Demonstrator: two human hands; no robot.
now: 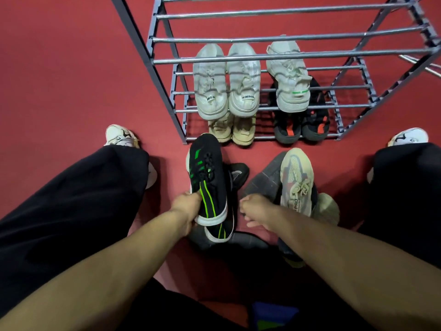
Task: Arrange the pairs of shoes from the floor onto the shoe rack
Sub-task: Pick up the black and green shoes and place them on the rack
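My left hand (pixel 187 207) grips the heel side of a black shoe with green stripes (pixel 207 177), holding it toe-forward just above the floor in front of the shoe rack (pixel 238 60). A second black-and-green shoe (pixel 220 232) lies underneath it. Curled into a loose fist, my right hand (pixel 254 211) sits right beside that lower shoe; whether it holds anything is hidden. On the rack's middle tier stand a white pair (pixel 225 82) and one white shoe with a green mark (pixel 290 77). The bottom tier carries a beige pair (pixel 232 130) and a black-and-orange pair (pixel 301 125).
On the red floor to the right, a beige-grey sneaker (pixel 296 182) lies over an upturned dark shoe (pixel 263 180), with an olive shoe (pixel 327 207) beside it. Another black shoe (pixel 238 173) lies behind the lifted one. My knees and white sneakers (pixel 120 136) flank the pile.
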